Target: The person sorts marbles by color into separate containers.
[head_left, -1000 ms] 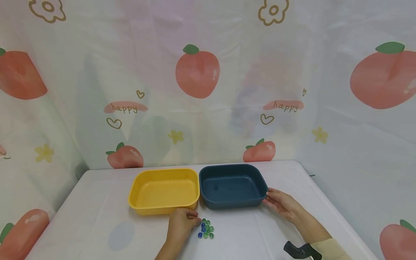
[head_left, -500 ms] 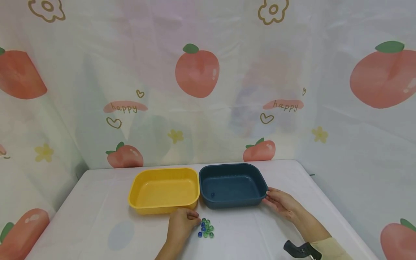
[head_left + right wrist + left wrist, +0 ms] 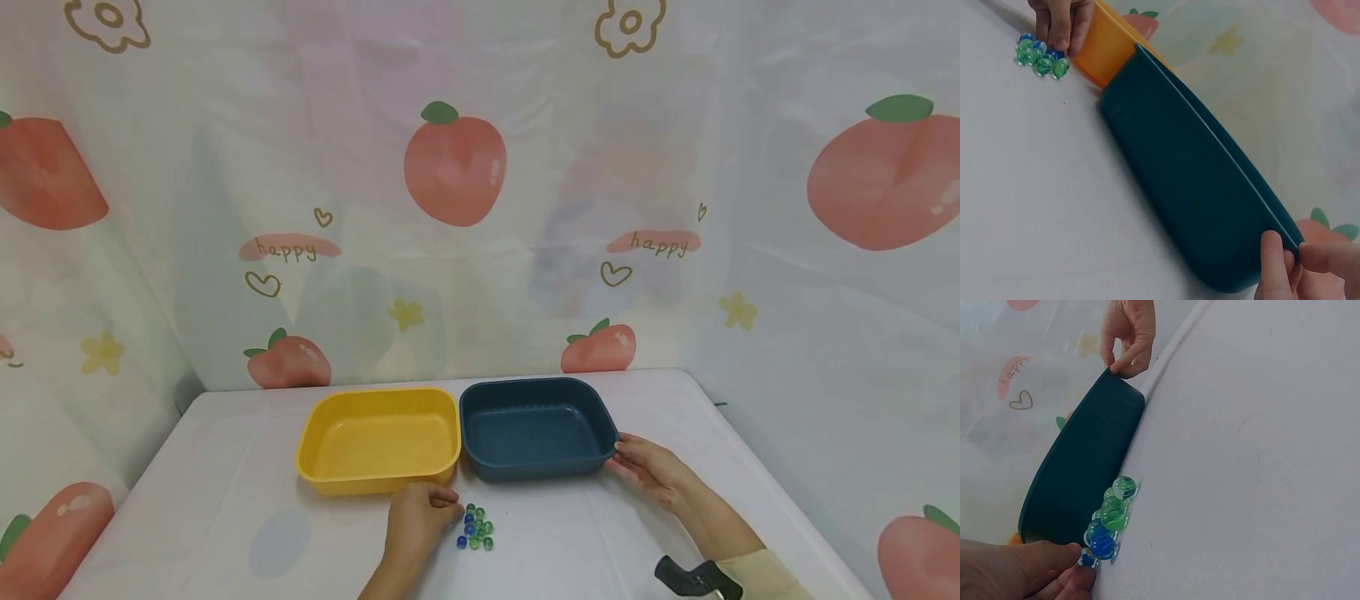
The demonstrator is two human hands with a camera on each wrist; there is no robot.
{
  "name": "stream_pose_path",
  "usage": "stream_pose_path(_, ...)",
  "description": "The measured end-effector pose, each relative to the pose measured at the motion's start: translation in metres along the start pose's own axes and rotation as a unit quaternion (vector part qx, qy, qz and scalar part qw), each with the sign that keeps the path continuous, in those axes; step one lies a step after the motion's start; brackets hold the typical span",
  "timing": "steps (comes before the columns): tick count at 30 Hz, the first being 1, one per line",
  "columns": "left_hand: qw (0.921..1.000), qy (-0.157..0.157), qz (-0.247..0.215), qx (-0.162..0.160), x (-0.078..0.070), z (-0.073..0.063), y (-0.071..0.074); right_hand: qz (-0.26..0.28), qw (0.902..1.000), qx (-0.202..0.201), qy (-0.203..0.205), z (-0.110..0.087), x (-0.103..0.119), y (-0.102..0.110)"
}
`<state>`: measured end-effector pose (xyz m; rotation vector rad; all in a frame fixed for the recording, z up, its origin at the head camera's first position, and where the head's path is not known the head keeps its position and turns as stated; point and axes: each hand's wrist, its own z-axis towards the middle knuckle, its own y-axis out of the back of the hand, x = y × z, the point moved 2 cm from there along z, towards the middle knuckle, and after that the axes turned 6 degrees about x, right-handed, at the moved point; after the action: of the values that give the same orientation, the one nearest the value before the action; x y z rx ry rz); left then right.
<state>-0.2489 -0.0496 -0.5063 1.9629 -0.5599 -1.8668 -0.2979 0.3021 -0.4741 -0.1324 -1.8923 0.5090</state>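
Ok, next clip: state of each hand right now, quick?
Left hand: fingers at the marbles; can't tell whether it pinches one.
Right hand: closed on the dark blue tray, gripping its rim.

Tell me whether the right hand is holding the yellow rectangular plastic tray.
No, the right hand grips a corner of the dark-blue rectangular plastic tray instead.

Marbles (image 3: 479, 526) before two adjoining trays (image 3: 551, 472)

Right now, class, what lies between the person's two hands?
From the left hand: green and blue marbles beside it, then white cloth in front of the blue tub, whose corner the right hand grips. The head view shows this.
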Motion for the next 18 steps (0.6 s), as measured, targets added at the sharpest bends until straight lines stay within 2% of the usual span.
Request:
stream_pose_path(12,0.9978,0.017,-0.062,0.014,0.0051,0.0023,0.0036,-0.001,1.0,-0.004,-0.001,0.0001,0.001,-0.0017)
stream_pose_path(18,0.9967,0.02,-0.075,0.021,0.0064,0.0032,0.0043,-0.01,0.9999,-0.006,-0.001,-0.002,0.0009,-0.0023)
